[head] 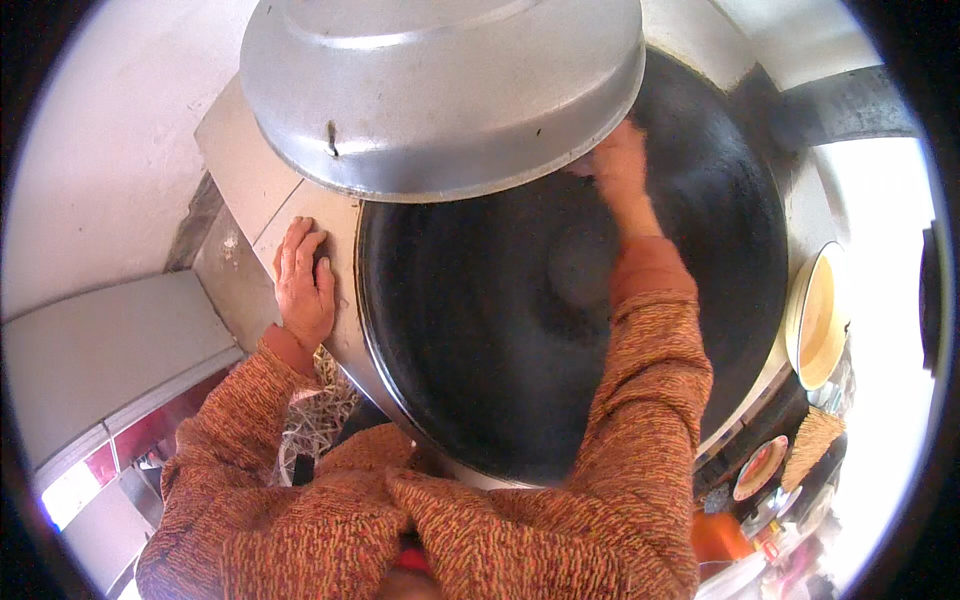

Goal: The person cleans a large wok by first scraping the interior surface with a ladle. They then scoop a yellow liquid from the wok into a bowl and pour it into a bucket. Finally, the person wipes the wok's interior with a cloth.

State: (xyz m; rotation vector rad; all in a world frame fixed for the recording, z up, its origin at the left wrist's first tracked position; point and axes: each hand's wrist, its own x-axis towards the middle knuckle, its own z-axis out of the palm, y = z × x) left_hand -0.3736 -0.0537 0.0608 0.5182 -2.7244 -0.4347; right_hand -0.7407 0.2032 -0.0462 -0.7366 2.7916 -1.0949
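Note:
A very wide black wok [480,360] is set into a tiled stove top [289,202]. My left hand [306,281] rests flat on the pale tiles left of the wok, fingers slightly apart and holding nothing. Reaching over the wok, my right hand [622,161] is at its far side, near the lower rim of a large metal lid [450,105]. The lid stands tilted over the back of the wok and hides part of its far side. Blur and the lid's rim obscure my right fingertips; whether they hold anything is unclear.
A yellowish enamel basin [821,319] sits right of the wok. Farther down the right are a straw brush [814,446], a plate [761,469] and an orange object [720,536]. Dry straw [322,412] lies below my left forearm. A white wall [112,150] rises on the left.

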